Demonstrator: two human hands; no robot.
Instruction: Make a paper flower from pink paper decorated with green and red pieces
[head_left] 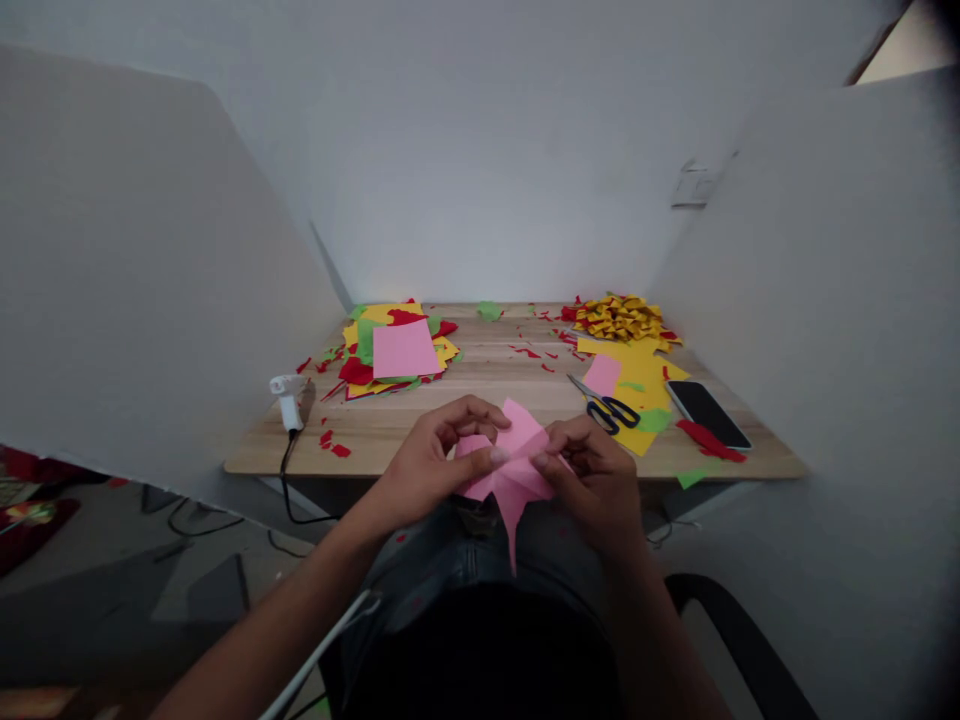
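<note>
A creased piece of pink paper (517,455), cut into pointed lobes, is held over my lap at the table's front edge. My left hand (442,455) pinches its left side, thumb on top. On the opposite side, my right hand (592,470) grips the paper between thumb and fingers. One narrow strip of the paper hangs down toward my lap. Scissors with dark blue handles (611,412) lie on the table just beyond my right hand, partly over yellow paper (637,362) and near a small pink paper piece (603,375).
On the wooden table (480,385), a pile of coloured paper topped by a pink sheet (405,350) sits at left. A white glue gun (289,405) stands at the left edge. A phone (709,412) and a yellow paper heap (622,318) are at right. Panels flank both sides.
</note>
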